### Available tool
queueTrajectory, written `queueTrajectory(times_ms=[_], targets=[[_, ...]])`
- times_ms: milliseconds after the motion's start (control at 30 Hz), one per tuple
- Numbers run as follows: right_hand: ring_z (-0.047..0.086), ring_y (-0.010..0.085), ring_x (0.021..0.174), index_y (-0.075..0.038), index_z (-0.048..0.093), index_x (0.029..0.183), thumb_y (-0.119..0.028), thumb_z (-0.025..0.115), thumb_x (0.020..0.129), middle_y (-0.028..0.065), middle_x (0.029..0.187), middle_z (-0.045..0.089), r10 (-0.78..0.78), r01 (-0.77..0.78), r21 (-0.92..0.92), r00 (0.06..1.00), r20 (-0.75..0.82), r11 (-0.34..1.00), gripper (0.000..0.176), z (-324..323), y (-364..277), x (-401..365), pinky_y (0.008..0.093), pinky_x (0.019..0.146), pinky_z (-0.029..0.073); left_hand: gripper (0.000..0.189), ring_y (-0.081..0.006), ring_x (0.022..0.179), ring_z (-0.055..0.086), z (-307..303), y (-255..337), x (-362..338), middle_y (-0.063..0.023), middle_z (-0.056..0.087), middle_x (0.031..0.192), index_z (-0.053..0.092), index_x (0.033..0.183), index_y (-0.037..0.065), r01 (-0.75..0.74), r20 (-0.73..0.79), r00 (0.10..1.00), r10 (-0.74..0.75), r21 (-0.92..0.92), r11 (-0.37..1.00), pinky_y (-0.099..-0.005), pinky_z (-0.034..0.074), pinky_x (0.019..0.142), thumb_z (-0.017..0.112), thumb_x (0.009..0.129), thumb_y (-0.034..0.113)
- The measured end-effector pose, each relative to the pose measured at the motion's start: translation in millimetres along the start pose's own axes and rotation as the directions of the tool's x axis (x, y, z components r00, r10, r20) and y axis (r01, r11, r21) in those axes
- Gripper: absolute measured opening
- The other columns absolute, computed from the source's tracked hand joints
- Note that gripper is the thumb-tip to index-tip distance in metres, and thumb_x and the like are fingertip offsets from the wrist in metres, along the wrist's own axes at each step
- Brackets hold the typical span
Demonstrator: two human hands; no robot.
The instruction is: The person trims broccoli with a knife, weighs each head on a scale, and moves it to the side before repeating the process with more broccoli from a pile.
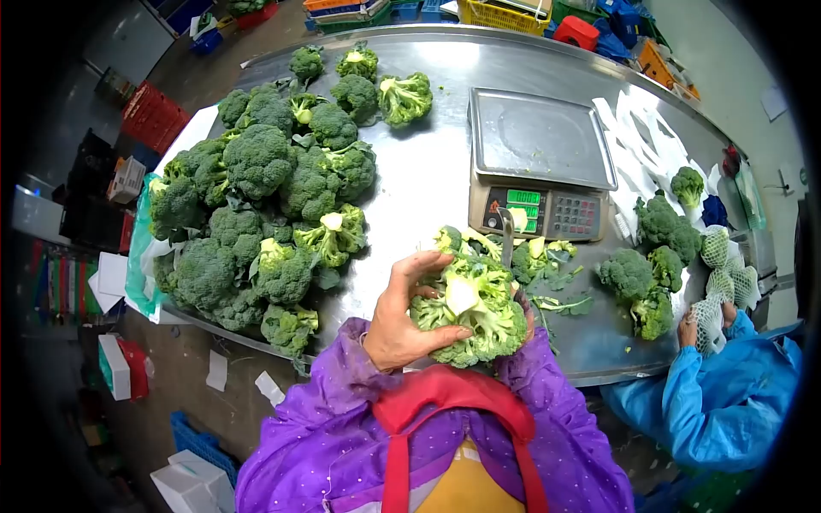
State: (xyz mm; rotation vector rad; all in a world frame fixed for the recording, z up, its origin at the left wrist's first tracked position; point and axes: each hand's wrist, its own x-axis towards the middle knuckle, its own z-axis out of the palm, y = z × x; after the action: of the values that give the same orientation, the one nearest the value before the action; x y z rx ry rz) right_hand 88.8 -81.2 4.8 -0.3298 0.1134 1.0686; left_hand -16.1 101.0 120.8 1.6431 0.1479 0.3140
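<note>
A broccoli head [475,312], its pale cut stem facing up, rests in my left hand [402,316], whose fingers and thumb wrap its left side. My right hand [523,309] is mostly hidden at the right side of the same head. A knife blade [507,239] rises from that side, pointing away from me; its handle is hidden. Just beyond the head lie trimmed florets and leaves [540,261] on the metal table [410,179]. A large pile of broccoli [261,162] covers the left of the table.
A weighing scale [543,137] with a lit green display stands beyond my hands. White bags [637,145] lie to its right. More broccoli [629,274] sits at the right, near a co-worker in blue sleeves [693,385] handling white foam nets [710,321]. Crates [505,17] stand behind the table.
</note>
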Motion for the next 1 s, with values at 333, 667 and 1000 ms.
queueTrajectory(times_ms=[333,667,1000], targets=[[0.054,0.0239,0.118,0.002,0.041,0.137,-0.03,0.076,0.074,0.0133,0.129,0.053,-0.198,0.184,-0.428,0.98,0.012,0.885,0.079,23,16,7,0.0362,0.103,0.042,0.081,-0.0256,0.128,0.04,1,-48,-46,-0.0158,0.041,0.137,0.038,0.135,0.003,0.239,-0.275,0.898,-0.343,-0.349,0.906,-0.0373,0.034,0.108,0.08,0.068,0.02],[0.052,0.0075,0.056,0.001,0.039,0.139,-0.027,0.074,0.083,0.0202,0.133,0.051,-0.27,0.171,-0.768,0.963,-0.003,0.618,0.072,43,-21,8,0.0206,0.046,0.043,0.067,-0.0286,0.121,0.051,-20,-49,-26,-0.0214,0.046,0.135,0.055,0.115,0.008,-0.047,-0.27,0.953,0.136,0.31,0.95,-0.0361,0.043,0.099,0.088,0.057,0.012],[0.067,0.022,0.089,-0.008,0.049,0.127,-0.036,0.067,0.09,0.0078,0.105,0.065,0.034,-0.037,-0.016,0.982,-0.185,0.999,0.05,9,18,31,0.0369,0.071,0.059,0.107,-0.0366,0.136,0.035,-18,-46,-10,-0.0226,0.034,0.147,0.024,0.147,0.01,-0.375,-0.006,0.922,0.388,0.237,0.896,-0.0479,0.028,0.111,0.089,0.063,0.028]])
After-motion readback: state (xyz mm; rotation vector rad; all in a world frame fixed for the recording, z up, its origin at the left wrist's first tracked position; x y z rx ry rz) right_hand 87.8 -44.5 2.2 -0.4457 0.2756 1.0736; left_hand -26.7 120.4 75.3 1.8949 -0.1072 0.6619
